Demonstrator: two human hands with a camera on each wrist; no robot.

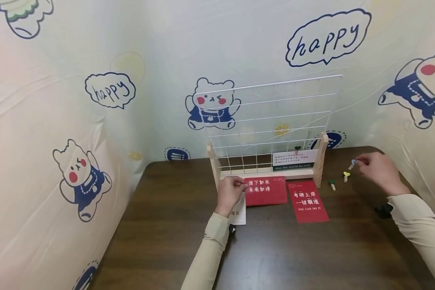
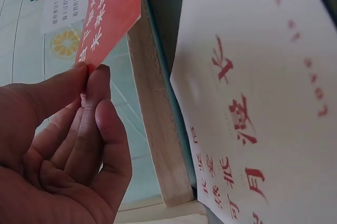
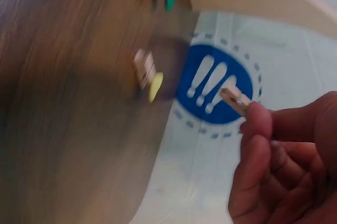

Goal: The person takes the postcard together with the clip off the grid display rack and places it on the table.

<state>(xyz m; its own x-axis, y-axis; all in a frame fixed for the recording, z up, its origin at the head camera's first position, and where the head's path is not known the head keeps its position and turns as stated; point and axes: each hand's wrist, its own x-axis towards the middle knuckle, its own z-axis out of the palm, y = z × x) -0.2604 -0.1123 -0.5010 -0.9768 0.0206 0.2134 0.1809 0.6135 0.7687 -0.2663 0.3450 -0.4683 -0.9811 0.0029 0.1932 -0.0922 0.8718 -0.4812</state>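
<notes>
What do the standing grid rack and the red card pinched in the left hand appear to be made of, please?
Grid rack: thin white-coated wire, seemingly metal, set in pale unfinished-looking wooden feet with visible grain. Red card: matte stiff paper or cardstock, since it holds flat while the left hand pinches one corner.

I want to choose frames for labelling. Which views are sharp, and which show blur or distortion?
Head view: evenly lit, sharp, slight wide-angle bending at the edges. Left wrist view: the red card and left hand are clear. Right wrist view: strong motion blur on the table; the clip in the right hand is softer.
</notes>
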